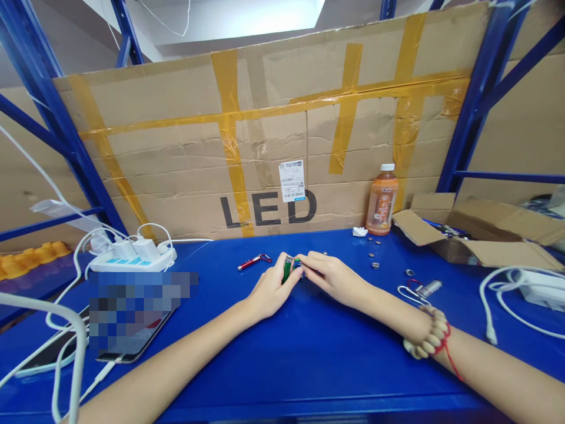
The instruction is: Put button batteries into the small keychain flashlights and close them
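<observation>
Hands together: the left hand (271,288) is closed around the body of the small green cylinder (287,270), which stands between both hands with its long axis near upright, and the right hand (331,277) pinches its upper end, both equally near.

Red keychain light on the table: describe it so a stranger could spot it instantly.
Start at the cardboard printed LED behind the blue table. Below the letters, left of the left hand, lies the red keychain light. Its body alone is red; the left hand grips a green light.
</observation>
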Motion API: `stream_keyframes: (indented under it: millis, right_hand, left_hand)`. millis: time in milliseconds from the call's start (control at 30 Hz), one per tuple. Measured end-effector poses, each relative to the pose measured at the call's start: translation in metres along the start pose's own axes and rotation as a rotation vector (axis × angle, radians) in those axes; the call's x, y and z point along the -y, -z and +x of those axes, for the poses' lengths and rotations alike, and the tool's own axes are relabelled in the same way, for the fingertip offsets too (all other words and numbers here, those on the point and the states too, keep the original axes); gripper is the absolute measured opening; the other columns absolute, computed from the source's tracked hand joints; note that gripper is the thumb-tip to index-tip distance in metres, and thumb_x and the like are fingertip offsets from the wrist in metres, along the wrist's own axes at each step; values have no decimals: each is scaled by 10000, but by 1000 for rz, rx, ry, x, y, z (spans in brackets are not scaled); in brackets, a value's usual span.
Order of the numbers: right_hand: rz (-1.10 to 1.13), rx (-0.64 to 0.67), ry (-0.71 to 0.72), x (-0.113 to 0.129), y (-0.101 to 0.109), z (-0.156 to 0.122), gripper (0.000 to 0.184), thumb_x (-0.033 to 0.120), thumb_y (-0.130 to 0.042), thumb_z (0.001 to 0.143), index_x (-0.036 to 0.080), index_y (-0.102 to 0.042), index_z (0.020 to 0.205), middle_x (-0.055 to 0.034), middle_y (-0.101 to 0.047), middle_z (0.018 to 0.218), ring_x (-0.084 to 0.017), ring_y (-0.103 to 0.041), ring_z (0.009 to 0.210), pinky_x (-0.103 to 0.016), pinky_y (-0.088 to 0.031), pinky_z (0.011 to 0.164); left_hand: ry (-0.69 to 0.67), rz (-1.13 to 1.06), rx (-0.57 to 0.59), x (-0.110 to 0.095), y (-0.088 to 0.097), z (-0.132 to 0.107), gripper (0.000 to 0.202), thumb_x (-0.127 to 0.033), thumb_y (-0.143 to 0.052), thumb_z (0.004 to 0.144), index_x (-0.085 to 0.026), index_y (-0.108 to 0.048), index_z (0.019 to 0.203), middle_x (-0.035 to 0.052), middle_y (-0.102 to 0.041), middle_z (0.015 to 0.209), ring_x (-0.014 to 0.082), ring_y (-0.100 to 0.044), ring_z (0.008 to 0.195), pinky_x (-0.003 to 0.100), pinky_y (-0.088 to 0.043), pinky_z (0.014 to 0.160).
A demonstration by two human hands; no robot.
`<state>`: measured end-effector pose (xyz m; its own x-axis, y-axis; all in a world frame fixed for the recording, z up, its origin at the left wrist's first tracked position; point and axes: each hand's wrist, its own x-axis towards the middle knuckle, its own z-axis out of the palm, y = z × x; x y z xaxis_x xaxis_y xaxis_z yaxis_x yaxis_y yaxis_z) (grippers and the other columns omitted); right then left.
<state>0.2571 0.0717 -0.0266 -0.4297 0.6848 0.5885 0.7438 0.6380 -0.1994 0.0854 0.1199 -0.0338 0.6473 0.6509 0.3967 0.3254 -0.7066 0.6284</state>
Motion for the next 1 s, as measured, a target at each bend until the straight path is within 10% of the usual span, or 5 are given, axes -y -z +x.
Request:
stream_keyframes:
  millis: [367, 1000]
  right_hand:
    - [43, -235, -74, 0, 1, 2, 314, 261, -329, 921, 179, -536, 1143, -60, -567, 842, -151, -539, 777, -292, -457, 747]
    - [76, -194, -3, 8, -1, 1, 329, 260, -312, 925, 187, -527, 1164, -52, -565, 850, -133, -553, 778, -262, -479, 736]
  left_hand:
    - [20, -33, 124, -1, 0, 0, 260, -409, -212, 915, -207, -336, 808, -49, -483, 589, 121, -458, 555, 264, -374, 652]
    - [-59, -15, 257, 0, 4, -1, 329, -370, -196, 915, -192, -440, 783, -33, -511, 567, 129, -487, 588, 252, -386, 652]
